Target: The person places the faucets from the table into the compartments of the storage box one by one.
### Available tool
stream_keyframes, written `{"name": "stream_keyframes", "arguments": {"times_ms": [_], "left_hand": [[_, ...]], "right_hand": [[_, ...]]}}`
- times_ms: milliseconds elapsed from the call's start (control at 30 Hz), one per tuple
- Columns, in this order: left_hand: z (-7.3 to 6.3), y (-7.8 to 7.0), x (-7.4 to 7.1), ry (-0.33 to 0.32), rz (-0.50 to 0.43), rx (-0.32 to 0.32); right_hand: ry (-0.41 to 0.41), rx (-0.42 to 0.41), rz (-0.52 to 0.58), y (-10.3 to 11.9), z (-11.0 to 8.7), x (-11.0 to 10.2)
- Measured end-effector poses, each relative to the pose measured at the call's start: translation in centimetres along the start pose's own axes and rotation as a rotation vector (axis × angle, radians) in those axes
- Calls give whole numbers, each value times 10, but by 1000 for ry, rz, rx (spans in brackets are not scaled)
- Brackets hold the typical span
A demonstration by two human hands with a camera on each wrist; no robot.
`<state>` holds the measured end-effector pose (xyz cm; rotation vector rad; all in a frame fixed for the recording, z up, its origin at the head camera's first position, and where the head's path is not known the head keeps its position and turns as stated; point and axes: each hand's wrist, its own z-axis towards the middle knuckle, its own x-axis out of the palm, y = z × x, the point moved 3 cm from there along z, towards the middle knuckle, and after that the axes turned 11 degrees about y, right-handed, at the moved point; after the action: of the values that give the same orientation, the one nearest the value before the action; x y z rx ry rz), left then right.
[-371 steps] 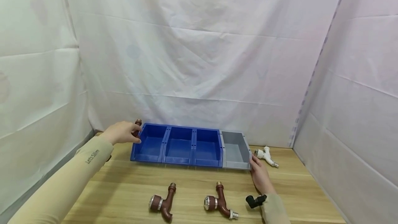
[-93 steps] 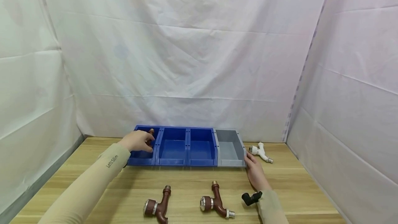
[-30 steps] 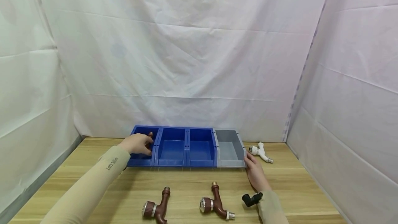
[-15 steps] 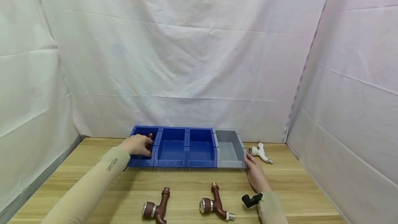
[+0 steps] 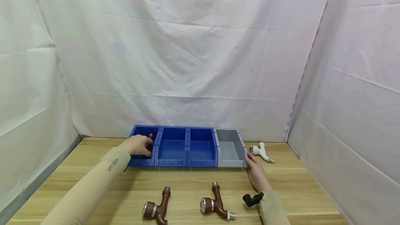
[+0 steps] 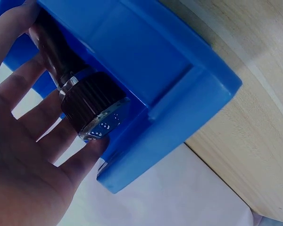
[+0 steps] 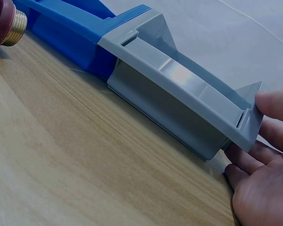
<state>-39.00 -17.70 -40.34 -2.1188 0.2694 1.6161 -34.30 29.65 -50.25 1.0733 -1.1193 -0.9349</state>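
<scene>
In the head view my left hand [image 5: 139, 146] reaches into the leftmost blue bin [image 5: 142, 163] of a joined row. It holds a brown tap [image 6: 89, 101], whose ribbed knob with a silver face shows in the left wrist view. The fingers spread along the tap's underside, and the thumb side is partly cut off at the frame's corner. At the row's other end, my right hand [image 5: 257, 174] grips the outer front corner of the grey bin [image 7: 165, 94], thumb on the side wall and fingers beneath the rim.
Two brown taps lie in front of the row, one at centre-left [image 5: 160, 207] and one with a silver hose end [image 5: 218, 204]. A white tap [image 5: 262, 152] lies right of the grey bin. White cloth [image 5: 187, 61] hangs close behind the bins.
Since the oldest frame, my left hand has carried the brown tap from beyond the row's left end into the leftmost bin, then lower. Over the last second both hands stay nearly still.
</scene>
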Motion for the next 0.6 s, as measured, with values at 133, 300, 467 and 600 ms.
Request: {"name": "stream_keyframes", "arguments": {"times_ms": [133, 300, 467, 600], "left_hand": [[-1, -1, 0, 2, 0, -3], [0, 0, 1, 6, 5, -12], [3, 4, 5, 15, 8, -8], [5, 6, 10, 21, 4, -10]], "right_hand": [[-3, -6, -9, 0, -1, 0], [-13, -2, 2, 0, 0, 0], [-7, 8, 8, 0, 0, 0], [-7, 24, 8, -2, -3, -1]]}}
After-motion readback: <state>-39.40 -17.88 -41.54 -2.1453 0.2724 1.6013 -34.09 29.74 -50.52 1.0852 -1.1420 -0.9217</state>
